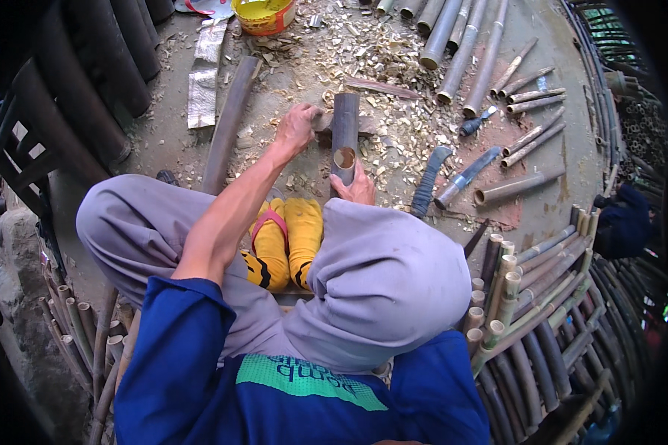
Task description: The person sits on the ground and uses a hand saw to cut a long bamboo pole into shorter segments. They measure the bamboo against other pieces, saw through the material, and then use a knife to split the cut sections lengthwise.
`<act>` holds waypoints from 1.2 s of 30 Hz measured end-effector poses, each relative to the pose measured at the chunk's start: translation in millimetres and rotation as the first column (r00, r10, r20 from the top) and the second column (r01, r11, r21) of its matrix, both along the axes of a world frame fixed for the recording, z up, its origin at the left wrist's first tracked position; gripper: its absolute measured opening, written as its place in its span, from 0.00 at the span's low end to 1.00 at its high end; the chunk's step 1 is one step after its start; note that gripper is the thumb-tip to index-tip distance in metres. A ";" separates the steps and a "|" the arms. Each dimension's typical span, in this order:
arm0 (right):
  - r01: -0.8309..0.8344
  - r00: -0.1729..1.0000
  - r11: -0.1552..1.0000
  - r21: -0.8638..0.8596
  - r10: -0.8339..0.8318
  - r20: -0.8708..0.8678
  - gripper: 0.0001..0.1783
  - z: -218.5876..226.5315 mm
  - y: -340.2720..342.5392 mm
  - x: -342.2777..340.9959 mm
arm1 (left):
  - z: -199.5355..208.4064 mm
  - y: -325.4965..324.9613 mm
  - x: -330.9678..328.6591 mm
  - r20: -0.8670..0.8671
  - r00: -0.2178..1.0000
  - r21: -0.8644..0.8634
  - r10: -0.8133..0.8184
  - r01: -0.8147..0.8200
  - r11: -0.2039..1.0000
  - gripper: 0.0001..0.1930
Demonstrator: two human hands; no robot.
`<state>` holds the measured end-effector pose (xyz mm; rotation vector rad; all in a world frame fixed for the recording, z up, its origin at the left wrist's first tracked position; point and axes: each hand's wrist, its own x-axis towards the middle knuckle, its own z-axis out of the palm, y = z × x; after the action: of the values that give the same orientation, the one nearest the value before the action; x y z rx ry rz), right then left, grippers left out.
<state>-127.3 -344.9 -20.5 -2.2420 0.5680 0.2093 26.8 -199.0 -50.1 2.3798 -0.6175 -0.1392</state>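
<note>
A dark bamboo tube (346, 115) lies pointing away from me, across a short wooden block (367, 125) on the ground. A round pale-edged opening shows near the tube's closer part. My right hand (359, 187) is wrapped round that near part, with the thumb and fingers along its sides. Left of the tube, my left hand (297, 130) is closed at the left end of the block. Its fingertips press against the wood, and the palm is hidden. Just in front of me, my feet in yellow socks (303, 233) stand close to the tube's near end.
Wood chips (386, 52) cover the ground ahead. To the right lie a wrapped-handle blade (429, 182), another knife (467, 176) and several bamboo pieces (519, 185). A long bamboo pole (230, 122) rests at left, near a yellow bucket (266, 16). Bamboo stacks (549, 274) stand at right.
</note>
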 end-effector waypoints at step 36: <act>0.208 0.978 0.607 -0.767 -0.127 0.166 0.30 -8.7 -301.0 146.7 | 3.8 -11.4 -2.4 -0.093 0.981 -0.057 0.169 -0.175 0.983 0.21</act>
<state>19.4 -645.9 -29.2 -2.9956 0.9500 -0.3231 24.4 -210.5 -46.2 2.3377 -0.3671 -0.1449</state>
